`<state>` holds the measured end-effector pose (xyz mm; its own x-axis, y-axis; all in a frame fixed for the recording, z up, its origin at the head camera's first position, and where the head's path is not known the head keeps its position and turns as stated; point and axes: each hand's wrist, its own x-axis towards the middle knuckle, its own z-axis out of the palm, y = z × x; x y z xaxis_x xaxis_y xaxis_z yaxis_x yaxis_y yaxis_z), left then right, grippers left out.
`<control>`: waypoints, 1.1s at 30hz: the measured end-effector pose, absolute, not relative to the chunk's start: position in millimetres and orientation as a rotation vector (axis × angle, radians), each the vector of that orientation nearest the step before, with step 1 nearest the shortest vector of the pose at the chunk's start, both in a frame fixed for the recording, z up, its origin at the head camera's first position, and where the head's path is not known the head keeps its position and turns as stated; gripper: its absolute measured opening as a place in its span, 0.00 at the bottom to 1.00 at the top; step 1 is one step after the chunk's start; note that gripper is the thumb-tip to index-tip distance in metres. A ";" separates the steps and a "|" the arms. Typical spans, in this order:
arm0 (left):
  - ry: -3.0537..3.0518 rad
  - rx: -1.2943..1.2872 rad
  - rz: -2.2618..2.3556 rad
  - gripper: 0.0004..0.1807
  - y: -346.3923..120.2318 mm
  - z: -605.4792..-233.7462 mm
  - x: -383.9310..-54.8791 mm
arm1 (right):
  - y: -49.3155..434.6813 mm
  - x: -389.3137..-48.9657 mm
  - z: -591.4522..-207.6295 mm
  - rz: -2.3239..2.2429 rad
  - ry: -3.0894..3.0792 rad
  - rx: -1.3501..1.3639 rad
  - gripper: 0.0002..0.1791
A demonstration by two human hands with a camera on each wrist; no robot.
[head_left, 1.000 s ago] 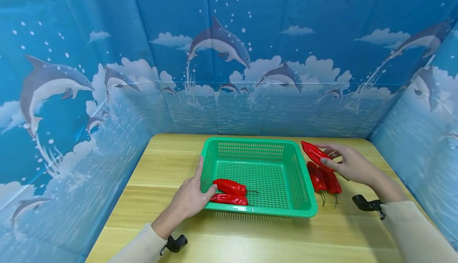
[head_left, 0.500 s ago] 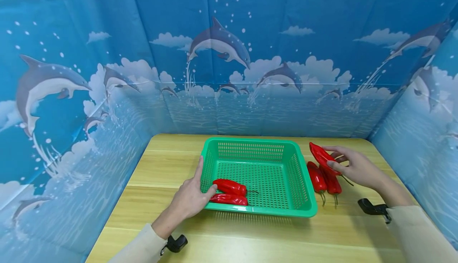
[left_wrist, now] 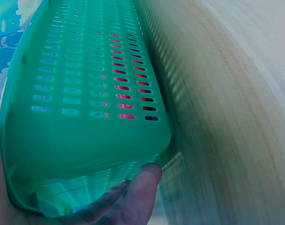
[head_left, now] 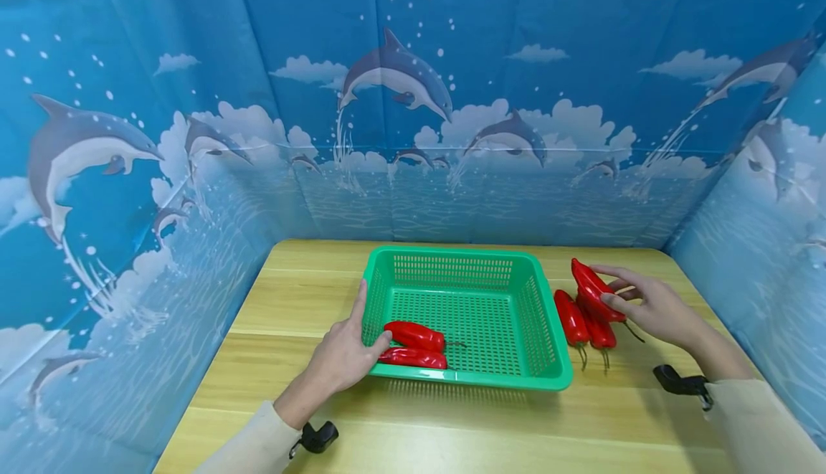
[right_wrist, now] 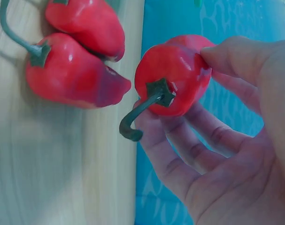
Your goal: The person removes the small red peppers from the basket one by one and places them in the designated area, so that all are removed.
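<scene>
A green plastic basket (head_left: 548, 381) stands on the table with two red peppers (head_left: 413, 358) lying in its front left part. My left hand (head_left: 342, 356) grips the basket at its front left corner, the thumb over the rim; in the left wrist view the fingers (left_wrist: 141, 197) curl against the outer wall. To the right of the basket, my right hand (head_left: 654, 309) holds a red pepper (head_left: 594, 291) between thumb and fingers, its green stem (right_wrist: 133, 126) hanging down. Under and beside it two more red peppers (head_left: 571, 320) lie on the table, stems toward me.
The wooden table (head_left: 258, 359) reaches back to a blue curtain (head_left: 413, 194) printed with dolphins, which also hangs at both sides. Each wrist carries a small black camera mount (head_left: 680, 381).
My right hand has moved to the right, away from the basket, with the pepper in it. The left hand and the basket have stayed in place.
</scene>
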<state>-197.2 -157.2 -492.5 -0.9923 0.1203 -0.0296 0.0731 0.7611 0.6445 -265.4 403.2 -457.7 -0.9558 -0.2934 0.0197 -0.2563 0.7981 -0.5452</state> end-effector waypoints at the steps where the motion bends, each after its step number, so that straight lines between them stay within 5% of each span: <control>1: 2.883 0.158 1.052 0.62 -157.1 -492.1 -197.2 | 404.3 -264.8 -458.5 -0.873 2.916 -0.434 0.34; 33: 2.884 0.171 1.060 0.63 -157.6 -492.6 -197.5 | 433.1 -253.5 -487.4 -0.856 2.924 -0.277 0.33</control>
<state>-197.5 -157.6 -492.6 -0.9918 0.1260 -0.0222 0.0816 0.7567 0.6486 -253.5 433.1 -487.4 -0.9803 -0.1957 -0.0279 -0.1498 0.8275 -0.5411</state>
